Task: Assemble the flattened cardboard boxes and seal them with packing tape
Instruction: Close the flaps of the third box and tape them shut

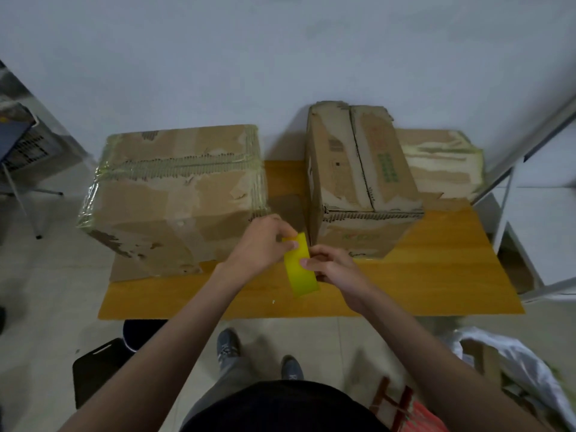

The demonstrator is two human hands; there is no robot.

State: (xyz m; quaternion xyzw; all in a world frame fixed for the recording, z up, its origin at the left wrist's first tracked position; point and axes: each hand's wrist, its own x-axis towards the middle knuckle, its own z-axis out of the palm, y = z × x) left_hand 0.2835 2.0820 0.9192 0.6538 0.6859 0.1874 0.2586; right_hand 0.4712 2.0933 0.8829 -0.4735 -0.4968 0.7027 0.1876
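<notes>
Yellow tape roll (300, 267) (on edge) pinched between left hand (265, 241) and right hand (333, 265).

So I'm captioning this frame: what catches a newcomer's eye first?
The bright yellow tape roll, held by the left hand and right hand above the wooden table. Behind it stand a large taped box at left and an unsealed box at right.

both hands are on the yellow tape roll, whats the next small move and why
Probably peel a short length free from the tape roll and carry it to the upright box. The left hand pinches the roll's upper end and the right hand grips its side. That box's top seam looks open and untaped, while the large box already carries tape along its seam and edges.
</notes>
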